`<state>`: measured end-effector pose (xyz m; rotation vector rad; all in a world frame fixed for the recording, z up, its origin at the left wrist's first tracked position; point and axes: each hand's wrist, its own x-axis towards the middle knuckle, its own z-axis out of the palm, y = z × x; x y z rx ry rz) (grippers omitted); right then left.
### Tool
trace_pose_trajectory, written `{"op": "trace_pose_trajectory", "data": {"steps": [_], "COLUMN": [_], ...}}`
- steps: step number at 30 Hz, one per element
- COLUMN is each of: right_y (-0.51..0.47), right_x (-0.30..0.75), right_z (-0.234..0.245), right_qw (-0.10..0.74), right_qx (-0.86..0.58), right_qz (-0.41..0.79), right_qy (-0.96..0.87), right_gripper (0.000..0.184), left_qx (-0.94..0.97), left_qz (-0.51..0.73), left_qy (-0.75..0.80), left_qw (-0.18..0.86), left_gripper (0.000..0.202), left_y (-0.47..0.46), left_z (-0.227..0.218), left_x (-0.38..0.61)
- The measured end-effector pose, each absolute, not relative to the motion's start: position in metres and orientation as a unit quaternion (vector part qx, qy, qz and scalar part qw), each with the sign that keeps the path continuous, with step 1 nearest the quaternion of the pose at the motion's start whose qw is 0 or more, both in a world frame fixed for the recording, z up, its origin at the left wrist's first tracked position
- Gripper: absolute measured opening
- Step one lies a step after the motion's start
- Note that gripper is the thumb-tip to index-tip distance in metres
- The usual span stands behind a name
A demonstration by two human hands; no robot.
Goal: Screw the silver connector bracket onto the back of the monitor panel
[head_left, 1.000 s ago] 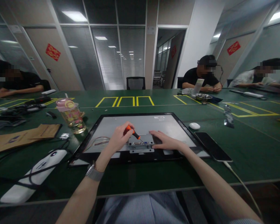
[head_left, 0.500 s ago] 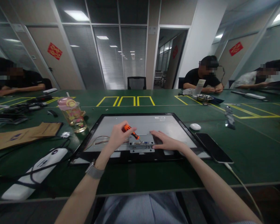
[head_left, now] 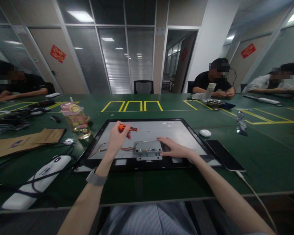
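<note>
My left hand [head_left: 119, 137] is closed around the orange and black handle of a screwdriver [head_left: 131, 128]. The thin shaft points right, above the grey back of a flat display panel [head_left: 186, 138] with a black frame. On the panel's near side sits a metal box [head_left: 148, 147] with a blue port and other connectors facing me. Thin wires [head_left: 126, 148] run from its left side. My right hand [head_left: 171, 147] lies at the box's right end, fingers stretched out and touching its edge.
Right of the panel lie a phone [head_left: 224, 155] with a cable and a white case [head_left: 205, 133]. To the left stand a drink bottle [head_left: 75, 119], paper bag [head_left: 26, 141] and white power strip [head_left: 36, 182] with black cords. Several people sit across the table.
My left hand has lifted the screwdriver off the metal box and moved up and left. The screwdriver now lies nearly level. My right hand has stayed where it was.
</note>
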<state>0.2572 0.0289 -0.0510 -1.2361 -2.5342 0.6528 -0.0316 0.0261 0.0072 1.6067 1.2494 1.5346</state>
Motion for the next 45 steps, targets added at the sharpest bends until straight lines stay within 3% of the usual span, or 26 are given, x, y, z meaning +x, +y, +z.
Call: {"op": "trace_pose_trajectory", "data": {"steps": [3, 8, 14, 18, 22, 24, 26, 30, 33, 45], "right_y": [0.027, 0.028, 0.029, 0.027, 0.023, 0.02, 0.019, 0.018, 0.019, 0.015], "right_x": [0.257, 0.258, 0.259, 0.258, 0.256, 0.254, 0.251, 0.246, 0.243, 0.24], "right_z": [-0.049, -0.051, -0.053, -0.051, -0.044, -0.041, -0.038, -0.039, -0.041, -0.034], "right_qw": [0.122, 0.133, 0.129, 0.133, 0.146, 0.151, 0.164, 0.213, 0.247, 0.295], "right_qx": [-0.425, -0.418, -0.42, -0.421, -0.431, -0.447, -0.455, -0.433, -0.427, -0.447], "right_qz": [0.227, 0.231, 0.234, 0.235, 0.25, 0.263, 0.276, 0.282, 0.279, 0.258], "right_qy": [-0.868, -0.869, -0.867, -0.866, -0.855, -0.842, -0.831, -0.829, -0.824, -0.804], "right_gripper": [0.081, 0.08, 0.079, 0.079, 0.077, 0.076, 0.073, 0.066, 0.063, 0.056], "left_qx": [0.633, 0.668, 0.627, 0.624, 0.66, 0.736, 0.799, 0.85, 0.859, 0.87], "left_qz": [0.514, 0.312, 0.124, 0.062, 0.112, 0.183, 0.206, 0.138, 0.107, 0.189], "left_qy": [0.539, 0.674, 0.769, 0.776, 0.742, 0.651, 0.553, 0.459, 0.443, 0.425], "left_qw": [0.209, 0.048, 0.018, 0.07, 0.039, 0.041, 0.113, 0.221, 0.234, 0.164], "left_gripper": [0.022, 0.009, 0.017, 0.015, 0.023, 0.035, 0.05, 0.078, 0.074, 0.059], "left_y": [0.037, 0.04, 0.04, 0.042, 0.044, 0.045, 0.045, 0.04, 0.037, 0.034], "left_z": [0.003, 0.003, -0.002, -0.006, -0.005, -0.005, -0.008, -0.016, -0.021, -0.01], "left_x": [-0.048, -0.072, -0.1, -0.109, -0.103, -0.094, -0.083, -0.059, -0.047, -0.041]}}
